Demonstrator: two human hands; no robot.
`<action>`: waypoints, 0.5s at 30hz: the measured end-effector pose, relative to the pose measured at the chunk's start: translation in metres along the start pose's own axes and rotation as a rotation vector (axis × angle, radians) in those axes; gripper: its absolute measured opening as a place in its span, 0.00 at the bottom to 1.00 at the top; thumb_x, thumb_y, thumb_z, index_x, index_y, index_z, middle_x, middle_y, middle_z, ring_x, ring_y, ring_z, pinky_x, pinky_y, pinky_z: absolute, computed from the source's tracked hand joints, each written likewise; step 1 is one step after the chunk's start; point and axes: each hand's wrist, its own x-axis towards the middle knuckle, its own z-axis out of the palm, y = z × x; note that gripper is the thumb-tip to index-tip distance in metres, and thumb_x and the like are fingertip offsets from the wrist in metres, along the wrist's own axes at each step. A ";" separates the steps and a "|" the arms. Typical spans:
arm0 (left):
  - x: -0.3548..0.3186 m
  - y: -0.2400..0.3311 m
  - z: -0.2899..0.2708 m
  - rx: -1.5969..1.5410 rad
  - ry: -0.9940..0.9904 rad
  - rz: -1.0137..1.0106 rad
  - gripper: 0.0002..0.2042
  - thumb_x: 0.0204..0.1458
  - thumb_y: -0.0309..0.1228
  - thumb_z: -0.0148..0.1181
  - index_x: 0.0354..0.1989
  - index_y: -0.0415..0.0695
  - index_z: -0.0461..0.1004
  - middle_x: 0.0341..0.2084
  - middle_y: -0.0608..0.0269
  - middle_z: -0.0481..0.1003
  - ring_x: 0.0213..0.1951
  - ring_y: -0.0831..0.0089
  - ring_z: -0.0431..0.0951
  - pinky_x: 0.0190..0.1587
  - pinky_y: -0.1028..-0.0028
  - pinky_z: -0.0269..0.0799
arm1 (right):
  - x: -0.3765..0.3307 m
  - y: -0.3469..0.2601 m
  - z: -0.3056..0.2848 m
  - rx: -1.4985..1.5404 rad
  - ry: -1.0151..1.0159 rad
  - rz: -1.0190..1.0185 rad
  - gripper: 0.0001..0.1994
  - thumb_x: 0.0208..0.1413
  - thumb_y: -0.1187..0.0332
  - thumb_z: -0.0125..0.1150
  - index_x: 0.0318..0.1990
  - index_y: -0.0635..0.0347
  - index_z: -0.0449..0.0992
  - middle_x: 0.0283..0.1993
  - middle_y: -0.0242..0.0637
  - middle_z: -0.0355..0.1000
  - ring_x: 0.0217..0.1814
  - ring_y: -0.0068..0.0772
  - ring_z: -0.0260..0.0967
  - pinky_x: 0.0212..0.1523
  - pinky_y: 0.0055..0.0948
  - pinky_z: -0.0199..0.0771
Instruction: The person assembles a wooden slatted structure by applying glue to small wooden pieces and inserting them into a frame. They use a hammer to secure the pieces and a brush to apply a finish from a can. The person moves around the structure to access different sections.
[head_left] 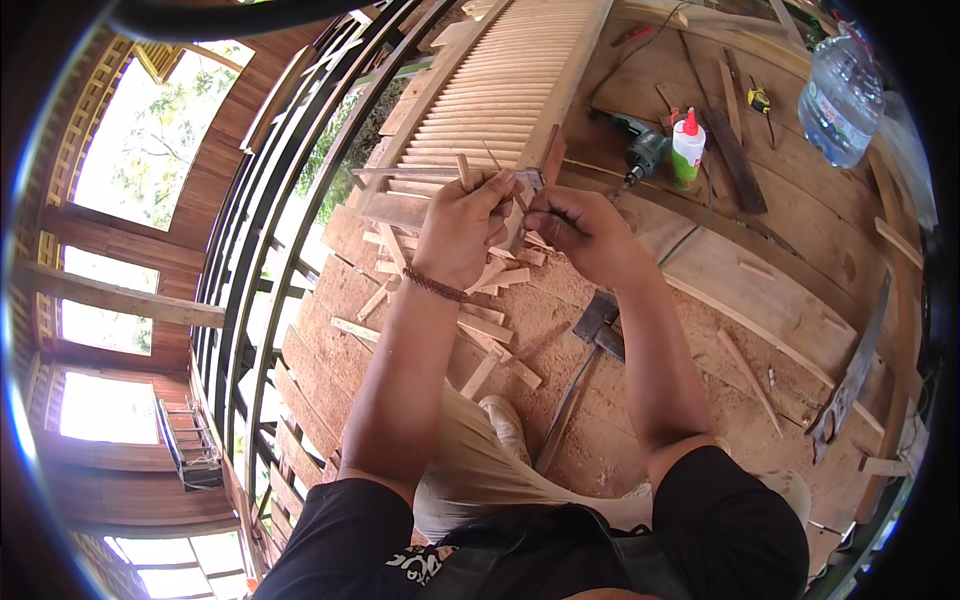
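Bare hands: two, comprising one left hand (pixel 462 235) and one right hand (pixel 580 228). Beaded bracelet (pixel 435 287): one. Slatted wooden panel (pixel 490 90): one. Power drill (pixel 648 150): one. Red-capped glue bottle (pixel 688 155): one. Tape measure (pixel 760 100): one. Large plastic water bottle (pixel 840 105): one. Handsaw (pixel 855 365): one. Hammer (pixel 597 318): one. Wood offcuts (pixel 484 326): many, overlapping, exact count not readable.

A drill (pixel 648 150), handsaw (pixel 858 362), sawdust (pixel 555 300) and wood offcuts (pixel 487 326) on plank flooring (pixel 820 225) mark a carpentry work site.

Drill (pixel 648 150) and white bottle (pixel 688 158) obstruct right of the hands (pixel 585 228); the plank (pixel 765 300) leaves room.
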 end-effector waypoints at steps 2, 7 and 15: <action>0.002 -0.001 -0.004 -0.022 -0.024 -0.043 0.12 0.63 0.34 0.63 0.46 0.36 0.80 0.24 0.70 0.71 0.19 0.85 0.60 0.20 0.82 0.53 | 0.000 0.012 0.002 0.243 -0.032 0.102 0.03 0.65 0.73 0.62 0.39 0.63 0.79 0.32 0.30 0.76 0.32 0.19 0.69 0.34 0.23 0.71; 0.007 0.004 -0.006 0.189 0.004 0.064 0.12 0.63 0.34 0.62 0.43 0.36 0.82 0.23 0.70 0.71 0.19 0.86 0.60 0.20 0.83 0.51 | 0.002 0.027 0.004 0.461 0.071 0.177 0.05 0.65 0.72 0.63 0.41 0.65 0.79 0.32 0.30 0.76 0.31 0.17 0.69 0.33 0.20 0.70; 0.006 0.000 0.004 0.135 0.010 0.059 0.15 0.64 0.35 0.61 0.49 0.34 0.80 0.25 0.70 0.68 0.21 0.86 0.60 0.22 0.82 0.54 | 0.002 0.017 0.008 0.512 0.195 0.304 0.08 0.66 0.66 0.62 0.43 0.63 0.80 0.32 0.28 0.76 0.30 0.17 0.69 0.31 0.20 0.68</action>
